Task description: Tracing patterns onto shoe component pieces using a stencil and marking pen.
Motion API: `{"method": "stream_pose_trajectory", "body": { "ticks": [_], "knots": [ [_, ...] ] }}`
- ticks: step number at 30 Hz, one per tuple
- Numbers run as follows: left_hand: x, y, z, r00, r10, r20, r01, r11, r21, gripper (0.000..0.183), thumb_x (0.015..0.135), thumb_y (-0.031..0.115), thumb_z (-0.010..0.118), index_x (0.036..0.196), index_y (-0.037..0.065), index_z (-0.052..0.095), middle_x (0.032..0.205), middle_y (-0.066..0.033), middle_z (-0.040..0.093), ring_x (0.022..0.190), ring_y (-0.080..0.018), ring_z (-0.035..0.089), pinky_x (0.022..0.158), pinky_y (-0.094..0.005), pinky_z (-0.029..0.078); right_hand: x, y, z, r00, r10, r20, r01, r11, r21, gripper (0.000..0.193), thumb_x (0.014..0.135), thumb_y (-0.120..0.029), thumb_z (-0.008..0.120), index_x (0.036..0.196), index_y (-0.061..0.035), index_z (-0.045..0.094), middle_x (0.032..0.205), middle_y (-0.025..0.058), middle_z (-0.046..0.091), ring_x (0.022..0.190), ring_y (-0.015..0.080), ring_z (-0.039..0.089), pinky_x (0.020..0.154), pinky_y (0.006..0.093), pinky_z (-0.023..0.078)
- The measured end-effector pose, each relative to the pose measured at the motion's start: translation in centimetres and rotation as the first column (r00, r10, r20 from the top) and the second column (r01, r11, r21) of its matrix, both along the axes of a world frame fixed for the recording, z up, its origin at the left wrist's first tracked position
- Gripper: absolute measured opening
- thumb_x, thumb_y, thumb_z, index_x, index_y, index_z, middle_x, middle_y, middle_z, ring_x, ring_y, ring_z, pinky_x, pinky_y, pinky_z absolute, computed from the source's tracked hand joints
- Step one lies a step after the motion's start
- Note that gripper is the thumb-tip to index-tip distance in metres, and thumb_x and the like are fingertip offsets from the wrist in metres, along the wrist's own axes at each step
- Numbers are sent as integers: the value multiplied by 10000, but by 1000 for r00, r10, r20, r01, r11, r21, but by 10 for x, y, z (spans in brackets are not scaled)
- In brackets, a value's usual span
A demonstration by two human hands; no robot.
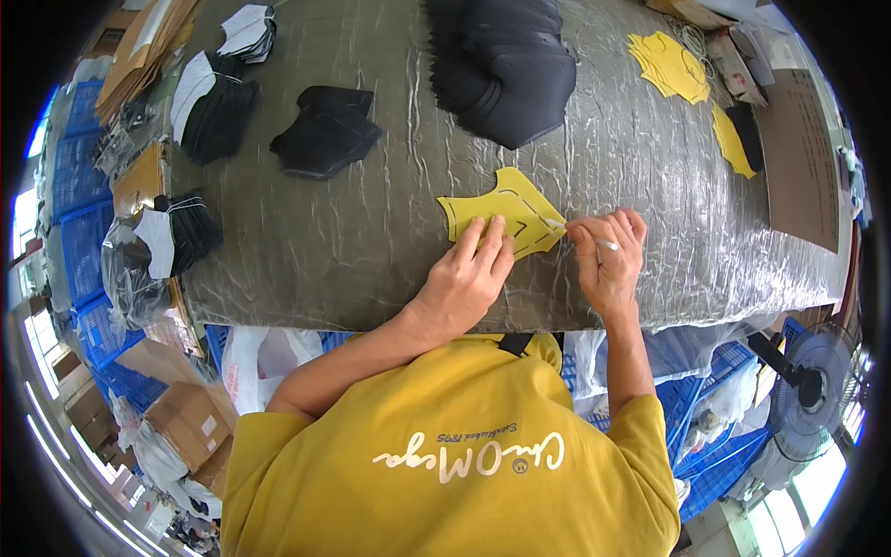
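A yellow template (506,206) with dark slots and lines lies on the table near its front edge. My left hand (467,278) rests on its lower left part, fingers stretched out and pressing it flat. Closed around a slim white pen (605,245), my right hand (611,255) is at the template's right corner, with the pen's tip at the edge there. Whether a dark piece lies under the template I cannot tell. Beyond it stands a fanned stack of black cut pieces (529,88). Several more black pieces (327,135) lie to the left.
Bundles of black pieces with white tops (215,107) sit along the table's left side. At the far right are more yellow templates (670,67) and a brown cardboard sheet (806,158). Blue crates (85,162) flank the table (306,251). A fan (813,390) stands at the right.
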State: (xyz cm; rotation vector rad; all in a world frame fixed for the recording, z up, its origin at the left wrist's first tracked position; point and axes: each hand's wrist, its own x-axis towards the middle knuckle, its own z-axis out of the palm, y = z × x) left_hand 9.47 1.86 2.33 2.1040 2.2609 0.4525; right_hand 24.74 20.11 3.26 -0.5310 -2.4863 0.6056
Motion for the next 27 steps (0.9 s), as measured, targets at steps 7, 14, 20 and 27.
{"method": "stream_pose_trajectory", "body": {
  "ticks": [7,14,20,27],
  "knots": [
    [-1,0,-1,1000,-11,3,11,1000,-20,439,823,5,646,1261,-11,668,1406,-200,588,1259,-364,582,923,-345,608,17,-7,8,998,-54,18,53,998,21,83,937,-43,688,963,-113,653,852,-8,684,761,229,596,959,432,394],
    [-1,0,1,999,-4,48,4,1000,-16,438,831,0,630,1267,-14,669,1410,-193,587,1250,-360,589,947,-356,592,4,-32,-2,996,77,-54,-85,982,-169,65,922,-76,702,941,-121,659,769,11,623,734,238,576,936,440,403],
    [-1,0,1,999,-3,34,4,999,-32,452,823,3,626,1272,-11,671,1410,-186,587,1249,-357,588,960,-355,585,2,-32,-2,994,108,-32,-112,980,-166,47,932,-97,696,935,-122,656,757,5,607,729,229,577,925,437,407],
    [-1,1,1,999,-3,37,4,999,-40,462,815,1,631,1275,-8,671,1407,-178,590,1245,-352,590,958,-352,586,7,-15,-4,997,65,-36,-69,992,-108,39,944,-90,689,938,-114,659,802,0,648,731,230,586,921,428,406]
  ]
}}
